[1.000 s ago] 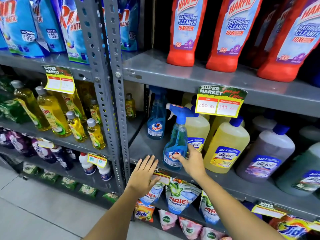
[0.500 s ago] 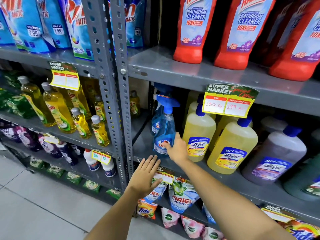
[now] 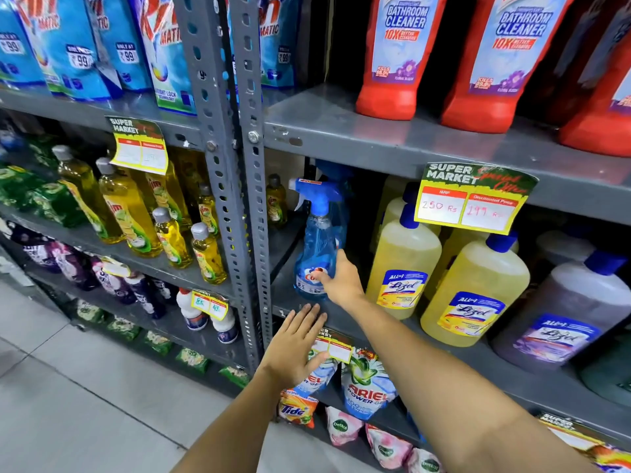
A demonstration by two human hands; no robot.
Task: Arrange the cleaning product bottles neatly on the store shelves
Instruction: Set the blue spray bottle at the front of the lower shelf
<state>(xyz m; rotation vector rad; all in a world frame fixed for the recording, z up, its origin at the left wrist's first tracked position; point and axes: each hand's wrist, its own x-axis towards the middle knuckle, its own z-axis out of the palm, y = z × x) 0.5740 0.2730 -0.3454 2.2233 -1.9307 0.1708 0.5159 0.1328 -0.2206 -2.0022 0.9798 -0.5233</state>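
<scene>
Grey steel store shelf (image 3: 341, 322), middle tier. Blue spray bottle (image 3: 319, 247) upright at its left end, at 9 o'clock of the yellow Lizol jug (image 3: 404, 264). Right hand (image 3: 341, 285) grip wrapped round the bottle's base; left hand (image 3: 295, 343) flat, fingers spread, empty, on the shelf lip. Risk: low hold on a tall, top-heavy bottle; a sideways shove could tip it into the jug or off the edge.

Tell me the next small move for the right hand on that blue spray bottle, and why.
Probably let go and draw the right hand back. The blue spray bottle stands upright on the middle shelf, near the upright post and beside the yellow Lizol bottle, so it looks placed. The left hand lies flat at the shelf edge, holding nothing.
</scene>
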